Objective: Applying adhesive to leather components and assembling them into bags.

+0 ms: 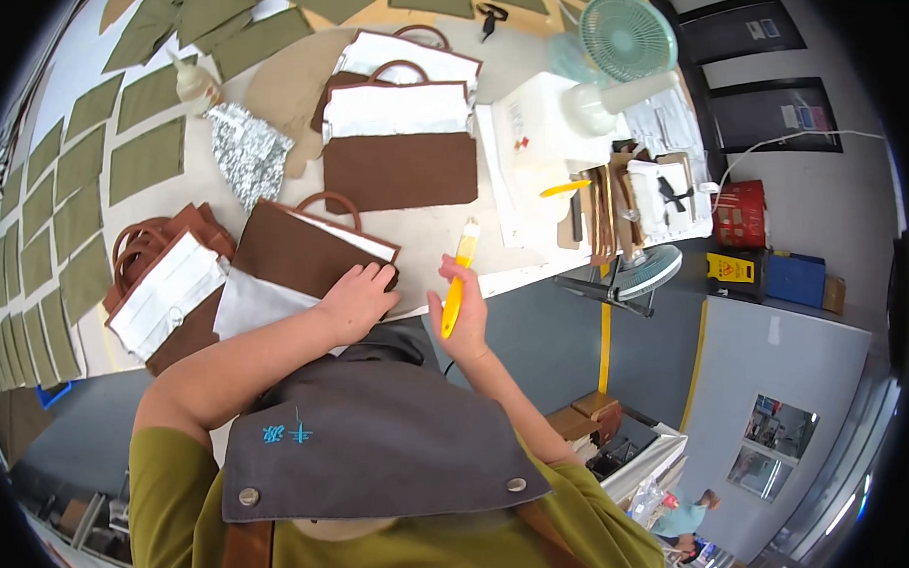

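Observation:
In my right hand (464, 309) is a yellow-handled brush (454, 299), upright, with its pale bristle end pointing away from me. My left hand (359, 306) lies with fingers stretched over the near right corner of a dark brown bag panel (301, 249). That panel has a brown loop handle (332, 205) and a white strip along its far edge. Left of it lies a pile of reddish-brown handled pieces (171, 239), with a white-lined panel (169, 289) in front. Farther off, more brown panels (398, 170) with white linings and handles overlap.
Olive fabric rectangles (146, 161) cover the table's left side. Crumpled foil (247, 155) and a squeeze bottle (194, 83) stand near them. To the right are a white container (550, 122), a green fan (628, 38), a yellow-handled tool (565, 188) and stacked brown strips (605, 214).

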A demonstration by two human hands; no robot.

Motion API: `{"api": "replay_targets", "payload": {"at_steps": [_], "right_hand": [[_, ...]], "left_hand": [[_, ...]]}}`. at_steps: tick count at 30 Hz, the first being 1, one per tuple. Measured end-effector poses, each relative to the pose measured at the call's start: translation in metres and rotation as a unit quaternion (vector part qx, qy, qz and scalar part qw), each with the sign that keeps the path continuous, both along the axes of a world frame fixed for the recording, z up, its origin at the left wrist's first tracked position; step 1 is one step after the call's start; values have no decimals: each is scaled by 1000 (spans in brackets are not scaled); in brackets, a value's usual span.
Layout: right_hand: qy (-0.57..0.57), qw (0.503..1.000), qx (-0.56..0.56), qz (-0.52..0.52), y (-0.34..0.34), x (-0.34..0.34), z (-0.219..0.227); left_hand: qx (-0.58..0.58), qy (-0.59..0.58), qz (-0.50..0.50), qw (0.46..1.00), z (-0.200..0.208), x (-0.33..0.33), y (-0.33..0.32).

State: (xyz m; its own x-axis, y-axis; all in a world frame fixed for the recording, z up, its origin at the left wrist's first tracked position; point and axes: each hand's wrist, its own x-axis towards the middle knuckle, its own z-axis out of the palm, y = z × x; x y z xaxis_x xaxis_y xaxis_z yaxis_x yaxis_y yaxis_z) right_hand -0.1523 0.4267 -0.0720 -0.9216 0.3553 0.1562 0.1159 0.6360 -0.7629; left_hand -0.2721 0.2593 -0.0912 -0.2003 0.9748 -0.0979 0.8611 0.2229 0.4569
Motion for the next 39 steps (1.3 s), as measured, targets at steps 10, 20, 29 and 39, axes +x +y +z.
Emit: {"api": "replay_targets", "payload": {"at_steps": [10,20,29,39], "right_hand": [[25,1000,-3,5,16,-18,17],[150,972,-123,130,-20,-97,84],[108,969,-105,194,-53,-104,106],[53,990,-37,122,-48,-105,120]], "left_hand": [[157,-187,124,962,39,-32,-6],[437,-623,363,537,73,-43,-56],[461,-594,371,544,71,-25,-56],[406,-206,377,807,85,-44,-49]]}}
